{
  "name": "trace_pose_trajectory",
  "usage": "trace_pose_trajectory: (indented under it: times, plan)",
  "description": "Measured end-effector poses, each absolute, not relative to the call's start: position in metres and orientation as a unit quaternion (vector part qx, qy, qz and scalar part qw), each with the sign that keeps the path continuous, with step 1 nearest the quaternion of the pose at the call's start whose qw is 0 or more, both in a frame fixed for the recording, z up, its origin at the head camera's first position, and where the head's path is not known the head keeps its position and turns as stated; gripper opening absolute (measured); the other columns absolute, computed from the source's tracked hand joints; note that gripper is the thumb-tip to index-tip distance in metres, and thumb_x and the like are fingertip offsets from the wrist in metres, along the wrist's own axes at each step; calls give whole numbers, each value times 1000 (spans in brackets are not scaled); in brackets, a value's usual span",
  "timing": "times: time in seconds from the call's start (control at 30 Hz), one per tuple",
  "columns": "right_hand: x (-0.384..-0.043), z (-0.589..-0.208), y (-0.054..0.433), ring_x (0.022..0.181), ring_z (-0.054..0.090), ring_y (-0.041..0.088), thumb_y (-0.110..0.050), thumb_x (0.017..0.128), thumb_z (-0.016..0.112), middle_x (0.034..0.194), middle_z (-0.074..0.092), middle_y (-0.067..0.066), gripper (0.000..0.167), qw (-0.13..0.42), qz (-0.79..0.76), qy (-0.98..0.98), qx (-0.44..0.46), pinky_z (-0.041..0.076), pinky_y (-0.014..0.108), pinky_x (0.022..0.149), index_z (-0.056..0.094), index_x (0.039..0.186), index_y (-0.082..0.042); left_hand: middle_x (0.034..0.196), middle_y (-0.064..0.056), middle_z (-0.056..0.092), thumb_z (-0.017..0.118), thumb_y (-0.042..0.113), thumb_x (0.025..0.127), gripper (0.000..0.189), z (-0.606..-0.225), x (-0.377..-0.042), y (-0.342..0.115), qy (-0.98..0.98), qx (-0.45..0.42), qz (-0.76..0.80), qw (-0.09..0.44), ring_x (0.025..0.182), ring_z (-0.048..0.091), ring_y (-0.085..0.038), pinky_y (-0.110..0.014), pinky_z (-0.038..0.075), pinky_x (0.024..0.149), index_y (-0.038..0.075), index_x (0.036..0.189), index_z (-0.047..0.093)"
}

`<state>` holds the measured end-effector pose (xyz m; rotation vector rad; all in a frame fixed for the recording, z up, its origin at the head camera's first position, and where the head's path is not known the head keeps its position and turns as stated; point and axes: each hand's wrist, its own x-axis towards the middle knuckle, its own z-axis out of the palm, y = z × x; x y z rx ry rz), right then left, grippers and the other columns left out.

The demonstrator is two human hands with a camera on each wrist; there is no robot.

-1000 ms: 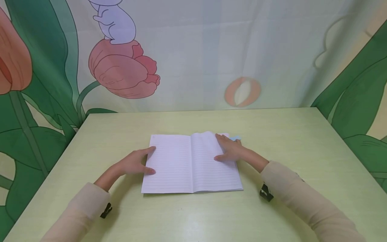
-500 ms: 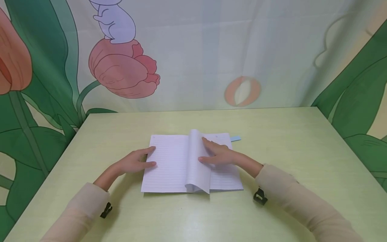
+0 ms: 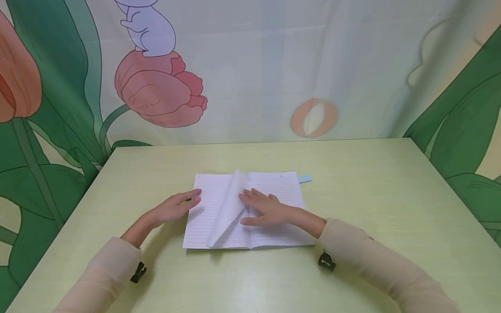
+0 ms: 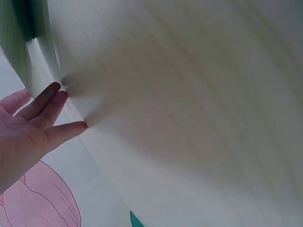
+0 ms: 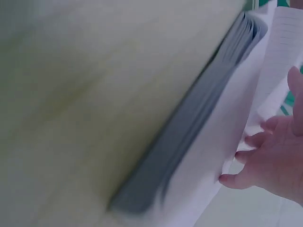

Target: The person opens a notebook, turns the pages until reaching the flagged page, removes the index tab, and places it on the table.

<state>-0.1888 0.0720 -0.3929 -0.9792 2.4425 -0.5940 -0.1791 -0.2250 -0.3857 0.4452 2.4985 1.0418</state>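
A lined notebook (image 3: 282, 191) lies spread open on the table. One leaf (image 3: 227, 213) stands partly lifted near the fold and leans over the left page. Against that leaf rest the extended fingers of my right hand (image 3: 270, 211), palm side toward the paper. At the notebook's left edge is my left hand (image 3: 174, 209), its fingers fairly straight with the tips at the page margin. The right wrist view shows the right hand (image 5: 274, 156) beyond the stacked page edges (image 5: 199, 109). In the left wrist view the left hand's fingertips meet the tabletop's outline.
A light blue tab (image 3: 305, 179) sticks out from the notebook's upper right side. The pale wooden table (image 3: 372, 182) extends around it. Behind hangs a curtain (image 3: 250, 87) printed with flowers and leaves. Small black clips (image 3: 138, 272) hang at both sleeves.
The right hand has moved left from the right page to the fold, sweeping a leaf over toward the left page. The left hand stays at the left edge, its thumb now nearer the fingers.
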Motion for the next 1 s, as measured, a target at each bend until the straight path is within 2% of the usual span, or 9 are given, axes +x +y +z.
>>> trace_pose_trajectory:
  times: [0.13,0.37,0.4,0.47,0.57,0.63,0.83,1.0]
  plan:
    - [-179,-390,64,138,-4,23,-49,90,48,152,7,2,72,238,-175,876,-382,-1,58,101,17,147,-18,146,-20,22,33,40,98,63,-384,-179,-224,884,164,388,204,134,15,-35,-49,16,104,-5,141,22]
    - [-168,-387,56,138,-4,22,-51,89,47,151,9,-1,67,241,-120,875,-402,-2,59,101,23,146,-23,147,-24,13,30,40,99,67,-384,-181,-220,879,135,409,204,134,10,-37,-49,12,105,-9,141,12]
    - [-167,-388,56,138,-5,22,-51,89,48,151,9,-2,67,241,-116,875,-403,-2,58,102,24,145,-23,146,-25,15,33,38,99,67,-385,-181,-220,877,134,415,201,134,13,-37,-49,15,105,-8,142,10]
    - [-167,-389,56,137,-6,20,-52,88,48,151,8,-3,68,241,-108,876,-404,-3,57,102,24,145,-24,142,-27,26,42,31,97,68,-387,-182,-219,878,134,418,189,128,28,-36,-48,26,101,-6,143,7]
    - [-167,-391,55,137,-7,19,-53,88,48,151,6,-4,68,238,-102,876,-407,-3,57,102,24,145,-25,127,-28,44,56,16,91,78,-389,-183,-219,886,138,411,164,111,48,-34,-43,41,89,-3,144,3]
    - [-168,-393,56,137,-7,19,-53,88,48,152,6,-4,69,237,-104,874,-410,-3,57,102,23,146,-25,118,-28,51,60,10,87,81,-390,-183,-219,892,137,402,152,99,54,-31,-39,45,81,-3,144,4]
    - [-172,-392,64,138,-4,21,-47,88,52,152,7,2,70,231,-129,873,-409,0,54,104,23,146,-20,113,-27,52,63,5,84,73,-392,-187,-217,895,122,398,159,95,54,-29,-33,45,77,-7,141,19]
    - [-180,-389,80,137,-3,25,-43,88,54,151,7,9,71,220,-145,880,-395,3,56,103,24,145,-14,107,-22,53,63,4,84,69,-393,-191,-217,886,106,408,191,91,50,-27,-31,42,75,-5,140,25]
